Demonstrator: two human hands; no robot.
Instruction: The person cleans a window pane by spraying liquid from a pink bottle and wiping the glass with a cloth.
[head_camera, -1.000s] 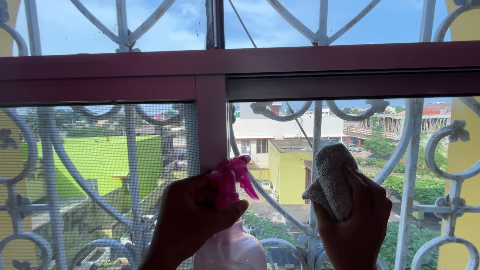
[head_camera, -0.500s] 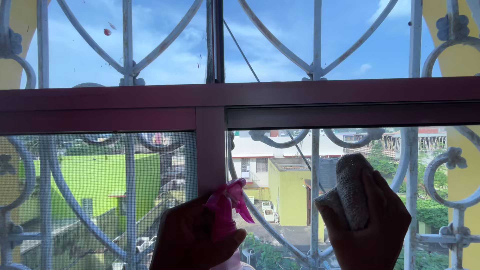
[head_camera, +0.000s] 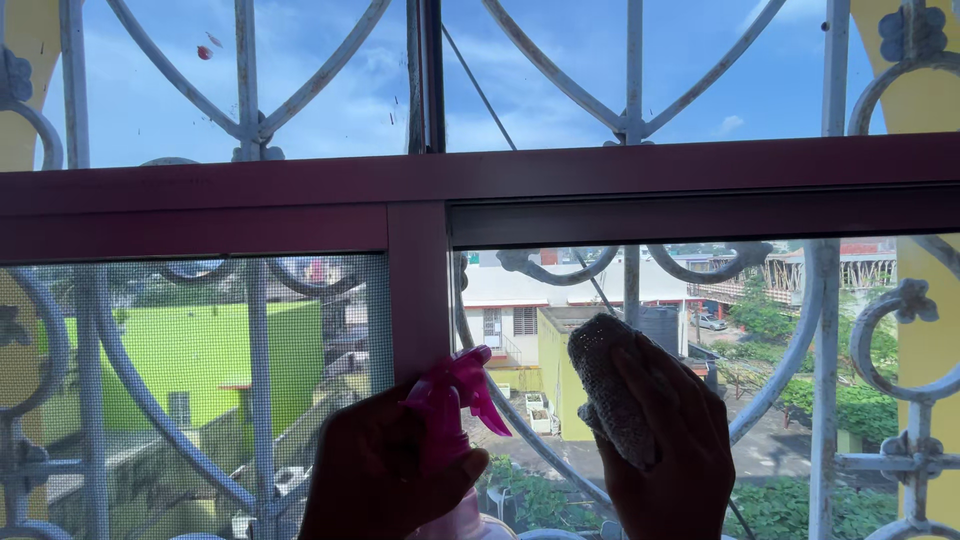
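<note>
Head view, facing a window. A dark red window frame (head_camera: 420, 200) crosses the scene, with a vertical post between a mesh screen (head_camera: 190, 380) on the left and a glass pane (head_camera: 780, 340) on the right; behind both stands a white scrolled iron grille (head_camera: 825, 330), partly veiled by the mesh. Buildings and trees outside are small and indistinct. The left hand (head_camera: 385, 470), in shadow and cut off at the lower edge, is closed around the neck of a pink spray bottle (head_camera: 455, 400); only the nozzle head and a sliver of the pale body show, the rest hidden by the hand or out of frame, and the nozzle points right towards the pane. The right hand (head_camera: 665, 455), also cut off below, grips a bunched grey-brown cloth (head_camera: 610, 385), which lies under the fingers (head_camera: 650, 385) and projects above and left of them, at the pane; actual contact with the glass cannot be made out.
</note>
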